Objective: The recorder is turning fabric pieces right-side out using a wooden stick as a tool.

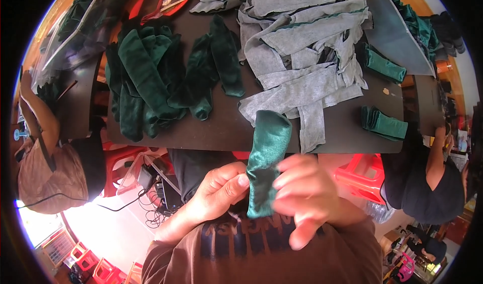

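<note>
A green velvet tube-shaped piece (270,145) stands upright in front of my chest, just off the table's near edge. My left hand (220,191) is closed on its left side, thumb and fingers pinching the cloth. On the opposite side my right hand (308,193) is blurred by motion. Its fingers are apart and the thumb points down, with the fingertips beside the velvet; whether they touch it is unclear. Beyond the piece lies a loose heap of grey-backed cloth strips (302,82), some with green edges. To its left rest several dark green velvet tubes (146,77).
Two folded green velvet bundles (385,65) lie at the right of the dark table (221,135). A red tray (166,4) sits at the far left. Co-workers (55,163) sit on both sides. Red stools (362,175) and tangled cables (158,208) are below the table.
</note>
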`<state>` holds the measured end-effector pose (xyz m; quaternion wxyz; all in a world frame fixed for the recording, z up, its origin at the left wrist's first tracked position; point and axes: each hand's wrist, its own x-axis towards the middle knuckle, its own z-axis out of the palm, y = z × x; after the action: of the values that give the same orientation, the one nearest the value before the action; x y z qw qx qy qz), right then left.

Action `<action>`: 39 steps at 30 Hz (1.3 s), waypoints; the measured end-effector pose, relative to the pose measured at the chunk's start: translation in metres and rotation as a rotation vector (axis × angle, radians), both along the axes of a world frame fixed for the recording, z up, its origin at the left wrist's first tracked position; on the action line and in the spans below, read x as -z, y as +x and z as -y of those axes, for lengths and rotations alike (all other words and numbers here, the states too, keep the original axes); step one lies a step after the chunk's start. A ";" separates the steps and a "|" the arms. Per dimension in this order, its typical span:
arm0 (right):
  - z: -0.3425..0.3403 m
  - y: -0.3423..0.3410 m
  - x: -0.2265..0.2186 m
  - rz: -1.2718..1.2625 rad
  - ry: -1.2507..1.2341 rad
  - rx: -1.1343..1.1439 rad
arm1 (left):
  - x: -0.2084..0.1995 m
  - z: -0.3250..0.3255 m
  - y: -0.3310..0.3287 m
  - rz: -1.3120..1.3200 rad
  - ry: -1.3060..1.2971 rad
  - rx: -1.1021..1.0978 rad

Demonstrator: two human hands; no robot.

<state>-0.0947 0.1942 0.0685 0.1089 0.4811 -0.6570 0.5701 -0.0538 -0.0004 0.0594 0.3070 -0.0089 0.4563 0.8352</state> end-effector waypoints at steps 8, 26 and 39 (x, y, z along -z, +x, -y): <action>0.011 -0.002 -0.006 0.725 -0.167 0.211 | 0.006 0.002 -0.001 -0.410 -0.340 0.104; 0.003 -0.006 0.000 0.417 -0.036 0.202 | 0.017 -0.003 0.005 -0.569 -0.313 -0.033; -0.002 -0.005 0.011 0.144 0.083 0.193 | 0.009 0.001 0.001 -0.633 -0.436 0.095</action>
<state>-0.1001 0.1962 0.0573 0.0959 0.3774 -0.7293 0.5625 -0.0529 -0.0011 0.0506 0.1801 0.2055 0.6952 0.6648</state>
